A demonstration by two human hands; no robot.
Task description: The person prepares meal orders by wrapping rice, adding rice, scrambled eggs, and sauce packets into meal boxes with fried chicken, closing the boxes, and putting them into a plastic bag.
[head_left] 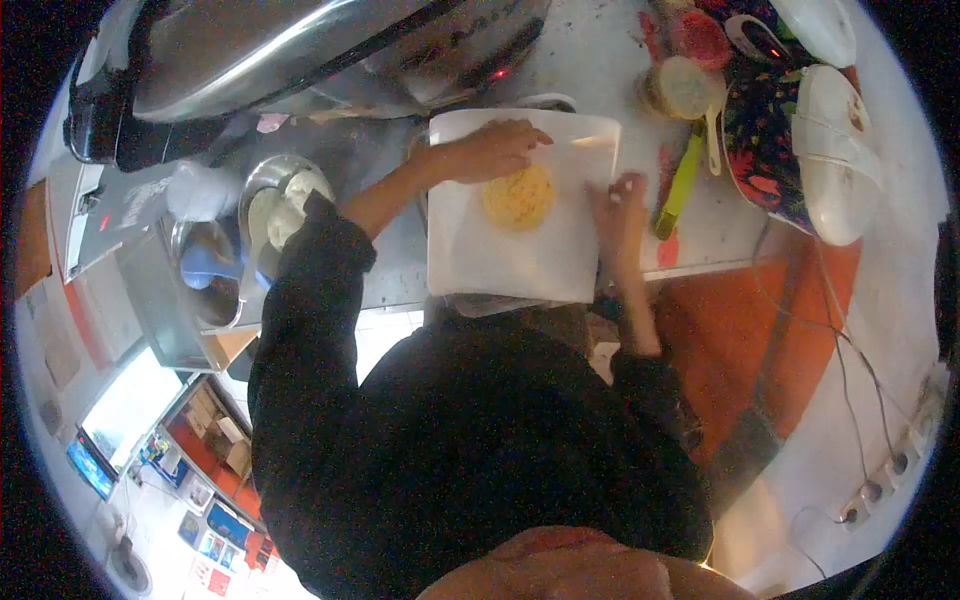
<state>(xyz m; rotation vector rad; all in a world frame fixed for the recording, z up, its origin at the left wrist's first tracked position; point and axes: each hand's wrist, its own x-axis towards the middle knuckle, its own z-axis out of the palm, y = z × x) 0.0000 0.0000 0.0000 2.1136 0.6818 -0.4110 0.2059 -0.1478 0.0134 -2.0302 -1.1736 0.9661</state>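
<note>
A square white sheet or board point(510, 265) lies in front of me at the counter's edge. On or under it, I cannot tell which, is a flat round yellow piece with darker specks point(518, 198), possibly dough. My left hand point(492, 148) reaches over the sheet just above the yellow round, fingers stretched out and holding nothing visible. At the right border of the sheet, my right hand point(620, 205) is slightly blurred, its thumb apart from its bent fingers. Whether it touches the sheet is unclear.
A large dark, shiny appliance point(330, 60) stands at the back left. To my left, a metal bowl point(250, 185) holds pale lumps. A lidded jar point(682, 87), a bright green utensil point(680, 185) and a white spoon point(714, 140) lie right, near a dark floral item point(762, 150). Cables point(845, 340) hang right.
</note>
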